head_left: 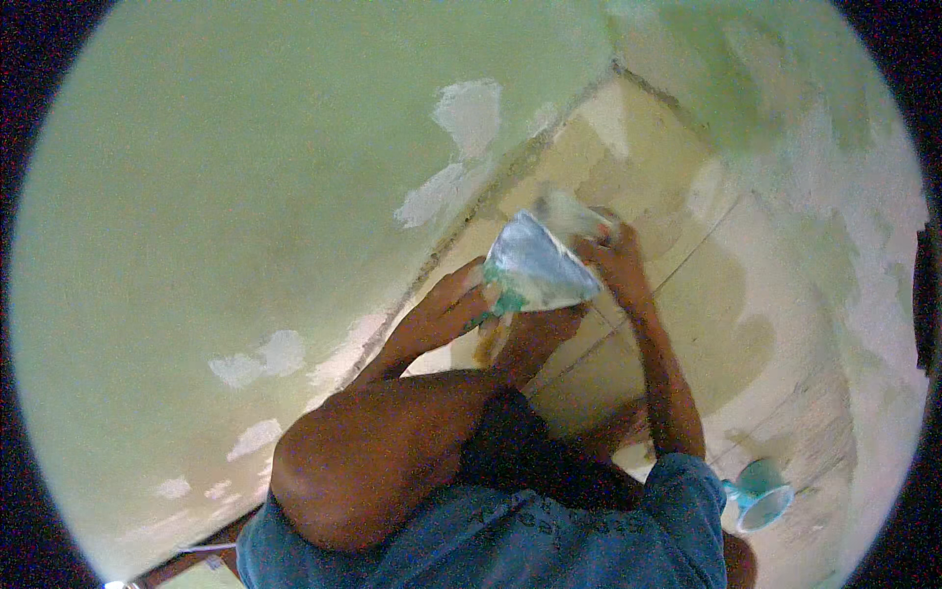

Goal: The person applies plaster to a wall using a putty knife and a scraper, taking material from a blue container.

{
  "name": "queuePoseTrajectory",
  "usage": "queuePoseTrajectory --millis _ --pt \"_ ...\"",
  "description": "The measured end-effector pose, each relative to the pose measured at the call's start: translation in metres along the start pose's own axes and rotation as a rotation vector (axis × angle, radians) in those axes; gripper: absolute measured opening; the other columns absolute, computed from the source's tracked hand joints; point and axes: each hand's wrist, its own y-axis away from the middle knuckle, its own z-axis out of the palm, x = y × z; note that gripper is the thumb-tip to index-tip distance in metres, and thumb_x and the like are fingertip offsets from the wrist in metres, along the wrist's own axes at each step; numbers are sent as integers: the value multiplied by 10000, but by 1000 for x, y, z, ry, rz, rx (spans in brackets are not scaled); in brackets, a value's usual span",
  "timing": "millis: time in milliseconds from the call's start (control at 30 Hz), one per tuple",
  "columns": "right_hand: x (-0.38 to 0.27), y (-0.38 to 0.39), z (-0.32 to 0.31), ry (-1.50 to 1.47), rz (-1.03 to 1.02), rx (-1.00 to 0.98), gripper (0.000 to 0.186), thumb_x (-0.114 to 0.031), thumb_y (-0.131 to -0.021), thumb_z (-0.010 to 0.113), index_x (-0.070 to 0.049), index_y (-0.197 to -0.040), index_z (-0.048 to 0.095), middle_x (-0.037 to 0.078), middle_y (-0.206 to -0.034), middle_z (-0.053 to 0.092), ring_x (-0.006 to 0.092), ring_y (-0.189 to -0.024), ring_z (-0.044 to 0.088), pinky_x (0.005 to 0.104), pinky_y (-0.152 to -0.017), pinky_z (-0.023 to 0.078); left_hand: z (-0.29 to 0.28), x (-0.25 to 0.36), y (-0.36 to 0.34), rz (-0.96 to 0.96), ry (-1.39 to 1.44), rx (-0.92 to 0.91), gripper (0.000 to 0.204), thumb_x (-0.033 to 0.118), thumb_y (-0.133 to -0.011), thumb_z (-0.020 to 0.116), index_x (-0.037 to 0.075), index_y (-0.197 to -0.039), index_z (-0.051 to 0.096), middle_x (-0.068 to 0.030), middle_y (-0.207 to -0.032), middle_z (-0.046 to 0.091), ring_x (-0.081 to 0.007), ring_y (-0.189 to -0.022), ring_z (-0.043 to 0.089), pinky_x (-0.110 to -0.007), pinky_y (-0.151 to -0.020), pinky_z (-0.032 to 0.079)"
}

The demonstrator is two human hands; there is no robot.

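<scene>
My left hand (456, 304) grips a wide putty knife (540, 255) by its lower left part; its triangular metal blade is smeared with pale and green material. My right hand (613, 255) is closed on a smaller scraper (564, 214), blurred, just above and behind the wide blade's upper right edge; whether the two blades touch, I cannot tell. Both tools are over the beige tiled floor (706, 344), between my bent legs and the corner of the walls.
A green wall (216, 196) with white patches runs along the left, meeting another patchy wall (834, 196) at the far corner. A light teal cup (760, 496) lies by my right elbow. My left knee (324, 471) is raised close below my left hand.
</scene>
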Motion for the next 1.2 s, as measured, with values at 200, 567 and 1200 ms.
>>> queuePoseTrajectory --millis 200,567,1200 --pt "9 -13 181 -996 670 309 373 -71 -733 643 -17 -1069 490 59 -881 559 194 -723 572 340 -587 535 15 21 11 15 -271 -328 297 277 -925 431 14 -1044 499 -120 -709 581 -246 -638 567 -361 -632 457" --pt "20 -30 242 -1301 512 291 278 -111 -764 590 -16 -1006 493 77 -905 554 219 -790 553 333 -672 484 14 21 22 -58 -87 -303 268 265 -941 397 29 -994 512 -109 -773 562 -237 -690 543 -333 -647 435" --pt "-74 -13 237 -688 243 361 396 -70 -816 534 15 -1193 451 171 -1162 509 252 -1090 470 359 -892 401 16 6 5 4 -46 -426 255 241 -936 425 20 -1045 491 -86 -778 571 -198 -715 552 -313 -649 443"
